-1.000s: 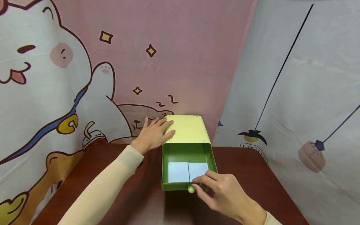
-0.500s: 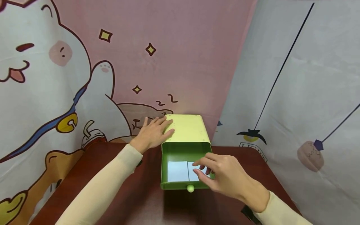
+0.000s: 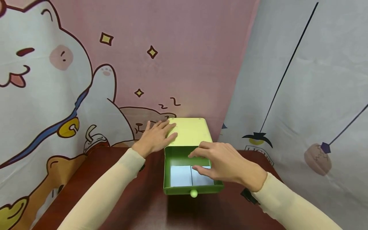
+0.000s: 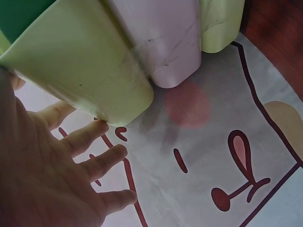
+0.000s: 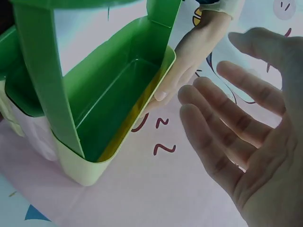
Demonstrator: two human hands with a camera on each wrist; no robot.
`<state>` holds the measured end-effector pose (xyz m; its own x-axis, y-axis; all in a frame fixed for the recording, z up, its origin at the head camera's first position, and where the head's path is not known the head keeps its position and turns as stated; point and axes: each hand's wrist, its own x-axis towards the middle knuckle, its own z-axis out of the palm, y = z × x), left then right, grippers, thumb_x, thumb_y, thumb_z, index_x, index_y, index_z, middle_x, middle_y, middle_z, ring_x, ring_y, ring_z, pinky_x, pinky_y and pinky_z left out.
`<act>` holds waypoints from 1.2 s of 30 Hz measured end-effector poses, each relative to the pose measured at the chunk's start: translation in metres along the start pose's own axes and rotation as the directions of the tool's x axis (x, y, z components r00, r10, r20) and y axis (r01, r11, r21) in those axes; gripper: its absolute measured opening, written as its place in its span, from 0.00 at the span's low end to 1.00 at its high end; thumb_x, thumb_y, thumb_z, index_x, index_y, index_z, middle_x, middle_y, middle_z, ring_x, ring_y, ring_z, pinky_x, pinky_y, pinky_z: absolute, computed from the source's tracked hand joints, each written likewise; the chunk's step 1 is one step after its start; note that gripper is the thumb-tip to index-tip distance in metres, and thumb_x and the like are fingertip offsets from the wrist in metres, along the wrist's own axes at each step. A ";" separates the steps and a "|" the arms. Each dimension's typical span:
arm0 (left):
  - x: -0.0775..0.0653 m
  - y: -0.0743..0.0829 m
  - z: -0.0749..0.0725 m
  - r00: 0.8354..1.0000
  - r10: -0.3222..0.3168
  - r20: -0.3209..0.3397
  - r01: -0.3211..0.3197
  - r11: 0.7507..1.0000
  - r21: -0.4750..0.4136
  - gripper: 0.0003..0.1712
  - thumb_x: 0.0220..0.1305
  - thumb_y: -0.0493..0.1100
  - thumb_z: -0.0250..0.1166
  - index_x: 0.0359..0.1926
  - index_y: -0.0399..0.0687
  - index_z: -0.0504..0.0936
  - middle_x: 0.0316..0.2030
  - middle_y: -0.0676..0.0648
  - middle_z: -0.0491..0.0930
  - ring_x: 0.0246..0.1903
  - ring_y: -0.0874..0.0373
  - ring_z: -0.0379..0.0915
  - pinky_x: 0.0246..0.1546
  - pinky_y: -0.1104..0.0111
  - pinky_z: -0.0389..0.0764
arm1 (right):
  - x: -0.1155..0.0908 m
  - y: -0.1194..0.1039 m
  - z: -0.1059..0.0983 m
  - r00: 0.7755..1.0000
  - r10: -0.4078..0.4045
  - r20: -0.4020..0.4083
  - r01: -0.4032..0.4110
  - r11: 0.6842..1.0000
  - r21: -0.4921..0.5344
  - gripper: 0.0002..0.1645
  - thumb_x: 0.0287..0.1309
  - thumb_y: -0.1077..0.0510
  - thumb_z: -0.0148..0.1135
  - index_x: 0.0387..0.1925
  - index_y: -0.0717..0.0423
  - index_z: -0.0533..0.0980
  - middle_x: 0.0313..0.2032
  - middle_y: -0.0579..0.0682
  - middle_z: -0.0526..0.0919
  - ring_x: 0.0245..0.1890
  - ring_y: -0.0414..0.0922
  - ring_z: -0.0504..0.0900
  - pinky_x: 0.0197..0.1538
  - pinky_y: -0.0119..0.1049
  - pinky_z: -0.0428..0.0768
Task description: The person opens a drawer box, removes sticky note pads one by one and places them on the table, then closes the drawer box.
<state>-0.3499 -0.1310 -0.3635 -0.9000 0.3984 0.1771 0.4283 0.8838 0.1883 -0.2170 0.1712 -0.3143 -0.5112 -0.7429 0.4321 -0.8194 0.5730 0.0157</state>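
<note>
A small tabletop drawer cabinet with a pale yellow top [image 3: 189, 131] stands at the back of the table. Its green top drawer [image 3: 175, 191] is pulled out, and a round light green knob [image 3: 194, 193] sits on its front. Two whitish rectangles [image 3: 180, 175] lie side by side in the drawer. My left hand [image 3: 153, 137] rests on the cabinet's upper left edge with fingers spread; in the left wrist view the left hand [image 4: 71, 161] touches the yellow casing. My right hand [image 3: 224, 161] hovers over the drawer, fingers apart and holding nothing.
In the left wrist view, a pink tier [image 4: 165, 42] and another yellow tier [image 4: 220, 23] lie below the top casing. The table [image 3: 138, 204] is dark reddish brown. A cartoon-printed cloth [image 3: 201, 57] hangs close behind the cabinet.
My right hand has let go of the drawer knob and moved up and away over the drawer. The left hand and the pulled-out drawer stay in place.
</note>
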 end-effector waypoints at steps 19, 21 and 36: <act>0.000 0.002 -0.001 1.000 -0.004 0.000 0.004 1.000 -0.007 0.44 0.91 0.78 0.40 0.95 0.70 0.61 0.96 0.47 0.54 0.94 0.33 0.52 0.92 0.23 0.38 | 0.048 0.001 0.002 0.941 -0.053 0.333 0.077 0.995 -0.057 0.29 0.69 0.38 0.85 0.68 0.35 0.89 0.56 0.42 0.90 0.43 0.41 0.90 0.40 0.40 0.88; -0.001 0.002 0.000 1.000 -0.008 0.003 0.008 1.000 -0.007 0.44 0.90 0.78 0.40 0.95 0.70 0.61 0.96 0.47 0.55 0.94 0.34 0.52 0.92 0.23 0.38 | 0.052 0.000 0.004 0.925 -0.053 0.375 0.079 0.995 -0.055 0.31 0.69 0.37 0.84 0.69 0.34 0.88 0.59 0.42 0.90 0.48 0.42 0.92 0.43 0.44 0.90; -0.002 0.002 0.002 1.000 -0.003 -0.016 0.003 1.000 -0.002 0.44 0.90 0.79 0.40 0.95 0.71 0.62 0.96 0.49 0.55 0.94 0.35 0.53 0.91 0.22 0.39 | 0.071 -0.011 0.024 0.838 -0.115 0.533 0.193 0.977 -0.093 0.33 0.67 0.35 0.87 0.70 0.31 0.88 0.56 0.41 0.88 0.41 0.36 0.88 0.43 0.41 0.90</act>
<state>-0.3476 -0.1296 -0.3654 -0.8998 0.3920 0.1916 0.4259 0.8846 0.1903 -0.2508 0.1038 -0.3056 -0.4728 -0.8729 -0.1206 -0.8749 0.4486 0.1825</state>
